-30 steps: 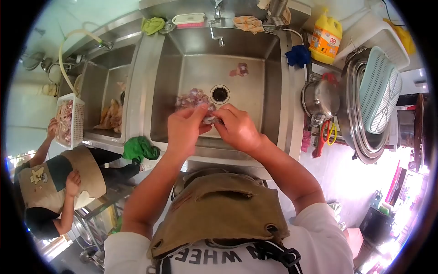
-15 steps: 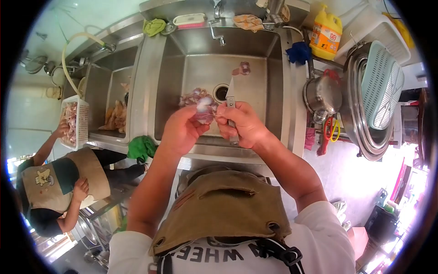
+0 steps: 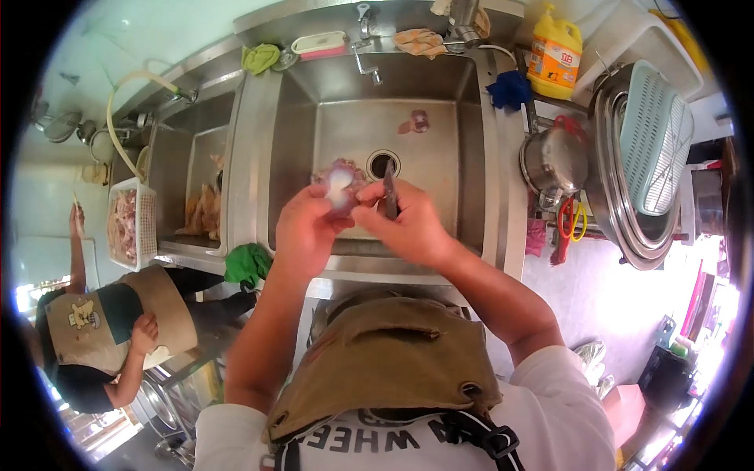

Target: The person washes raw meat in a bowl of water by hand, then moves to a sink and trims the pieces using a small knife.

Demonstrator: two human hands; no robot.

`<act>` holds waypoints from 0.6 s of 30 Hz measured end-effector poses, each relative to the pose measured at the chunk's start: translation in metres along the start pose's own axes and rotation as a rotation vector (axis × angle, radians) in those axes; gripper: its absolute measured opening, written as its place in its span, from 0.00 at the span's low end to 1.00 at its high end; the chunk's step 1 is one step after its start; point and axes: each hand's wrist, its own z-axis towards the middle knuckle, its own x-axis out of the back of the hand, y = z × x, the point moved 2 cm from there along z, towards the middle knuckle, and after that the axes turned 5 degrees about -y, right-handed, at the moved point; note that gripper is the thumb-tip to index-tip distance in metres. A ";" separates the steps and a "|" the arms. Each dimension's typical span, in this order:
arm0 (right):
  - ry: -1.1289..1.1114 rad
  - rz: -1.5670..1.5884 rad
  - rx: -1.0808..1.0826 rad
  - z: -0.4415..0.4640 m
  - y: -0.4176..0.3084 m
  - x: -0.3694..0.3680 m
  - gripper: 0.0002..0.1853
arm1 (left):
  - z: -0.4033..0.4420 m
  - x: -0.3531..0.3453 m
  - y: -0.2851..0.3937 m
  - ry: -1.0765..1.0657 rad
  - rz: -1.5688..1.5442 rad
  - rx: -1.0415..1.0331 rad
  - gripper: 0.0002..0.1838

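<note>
Over the large steel sink [image 3: 440, 157], my left hand [image 3: 306, 231] grips a purplish poultry gizzard [image 3: 340, 187] with a pale, shiny patch. My right hand [image 3: 415, 228] is closed round a knife [image 3: 390, 191], its blade seen nearly edge-on and pointing away from me. The right thumb and fingertips meet the gizzard's right side. Beneath and behind it, partly hidden, lies a pile of gizzards [image 3: 320, 173] on the sink floor. Another reddish gizzard [image 3: 419, 122] lies apart near the back right, beyond the drain [image 3: 382, 163].
A faucet [image 3: 367, 67] reaches over the sink's back edge. In the left sink lie pieces of poultry [image 3: 203, 210]; a white basket [image 3: 145, 224] of meat stands beside it. A co-worker in an apron [image 3: 169, 306] is at the left. Pots [image 3: 554, 161] and basins stand right.
The knife has tilted, so its flat blade now shows as a thin dark edge. The gizzard has turned in my left hand. The co-worker's raised hand has moved from the basket, holding a piece up.
</note>
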 end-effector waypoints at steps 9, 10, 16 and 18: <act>-0.004 -0.028 0.032 -0.007 0.012 0.005 0.04 | -0.006 0.002 -0.005 -0.087 0.073 -0.038 0.16; -0.008 0.060 -0.060 -0.007 0.014 0.005 0.04 | -0.005 0.001 -0.003 -0.106 0.031 -0.039 0.17; 0.020 0.393 -0.295 -0.010 0.018 0.021 0.07 | 0.000 0.007 -0.002 -0.264 -0.234 0.114 0.20; -0.019 0.377 -0.318 -0.012 0.017 0.022 0.10 | 0.002 0.006 -0.003 -0.314 -0.304 0.137 0.17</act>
